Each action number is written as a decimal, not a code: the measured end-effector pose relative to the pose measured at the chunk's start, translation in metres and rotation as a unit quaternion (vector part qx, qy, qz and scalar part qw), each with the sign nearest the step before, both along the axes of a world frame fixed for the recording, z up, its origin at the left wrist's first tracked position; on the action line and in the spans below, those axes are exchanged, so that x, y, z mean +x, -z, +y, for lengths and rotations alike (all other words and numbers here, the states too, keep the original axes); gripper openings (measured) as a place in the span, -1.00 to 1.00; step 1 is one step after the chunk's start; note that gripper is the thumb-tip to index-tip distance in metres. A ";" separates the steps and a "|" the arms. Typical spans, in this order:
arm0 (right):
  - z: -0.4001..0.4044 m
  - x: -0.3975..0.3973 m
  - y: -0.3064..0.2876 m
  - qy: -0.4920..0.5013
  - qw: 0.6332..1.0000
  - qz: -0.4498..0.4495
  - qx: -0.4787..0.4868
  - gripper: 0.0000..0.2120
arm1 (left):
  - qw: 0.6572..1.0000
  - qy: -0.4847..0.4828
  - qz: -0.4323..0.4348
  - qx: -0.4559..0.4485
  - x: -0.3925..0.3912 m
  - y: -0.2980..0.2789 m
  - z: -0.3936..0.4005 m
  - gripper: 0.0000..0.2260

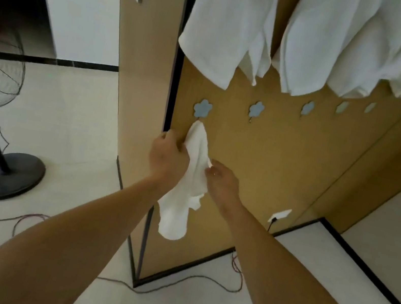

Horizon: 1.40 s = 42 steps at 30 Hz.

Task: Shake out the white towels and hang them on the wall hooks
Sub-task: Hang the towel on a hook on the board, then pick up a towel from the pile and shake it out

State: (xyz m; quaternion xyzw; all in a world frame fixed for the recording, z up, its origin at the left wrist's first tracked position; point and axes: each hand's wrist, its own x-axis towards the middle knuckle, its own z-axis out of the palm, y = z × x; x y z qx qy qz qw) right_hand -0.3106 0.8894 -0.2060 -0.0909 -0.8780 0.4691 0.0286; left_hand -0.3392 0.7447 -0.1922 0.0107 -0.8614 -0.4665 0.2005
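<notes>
Both hands, left hand (pixel 169 158) and right hand (pixel 221 179), grip the small white cloth towel (pixel 191 177), which could slip off the blue flower-shaped wall hook (pixel 202 108) if released early.

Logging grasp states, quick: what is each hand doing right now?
Left hand: grips the small white towel just below the flower-shaped hook.
Right hand: pinches the same towel's edge.

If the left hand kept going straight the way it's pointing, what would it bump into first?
Probably the tan wall panel. The left hand grips the small white towel just below the blue flower hook and points up toward it, but depth is hard to judge, so the hook could come first.
</notes>
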 end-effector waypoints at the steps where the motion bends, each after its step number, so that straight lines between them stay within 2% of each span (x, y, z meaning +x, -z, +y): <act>1: 0.005 0.009 -0.004 0.022 1.000 0.012 0.002 -0.63 | 0.999 -0.007 0.036 -0.005 0.005 -0.007 0.004 -0.91; 3: 0.020 0.027 -0.010 0.043 0.998 0.032 0.025 -0.62 | 0.996 0.007 0.077 -0.043 0.017 -0.020 0.021 -0.85; 6: 0.053 0.059 -0.018 0.055 0.994 0.053 0.075 -0.59 | 0.985 0.096 0.127 -0.072 0.041 -0.032 0.062 -0.80; 13: 0.179 0.188 -0.024 0.155 0.976 0.044 0.150 -0.52 | 0.940 0.292 0.104 -0.144 0.135 -0.036 0.209 -0.70; 18: 0.283 0.336 -0.012 0.256 0.951 0.021 0.173 -0.52 | 0.880 0.432 0.093 -0.175 0.257 -0.024 0.332 -0.69; 22: 0.357 0.472 0.005 0.375 0.919 -0.003 0.124 -0.49 | 0.818 0.532 0.070 -0.206 0.376 -0.005 0.430 -0.65; 26: 0.412 0.617 0.028 0.489 0.870 -0.031 0.054 -0.48 | 0.756 0.602 0.048 -0.252 0.508 0.013 0.512 -0.61; 32: 0.449 0.814 0.065 0.635 0.769 -0.067 -0.027 -0.47 | 0.628 0.719 0.045 -0.295 0.687 0.044 0.602 -0.59; 37: 0.464 0.941 0.094 0.732 0.671 -0.078 -0.094 -0.46 | 0.511 0.799 0.054 -0.313 0.812 0.080 0.673 -0.58; 42: 0.516 1.046 0.113 0.802 0.579 -0.091 -0.115 -0.46 | 0.412 0.855 0.073 -0.308 0.928 0.109 0.770 -0.58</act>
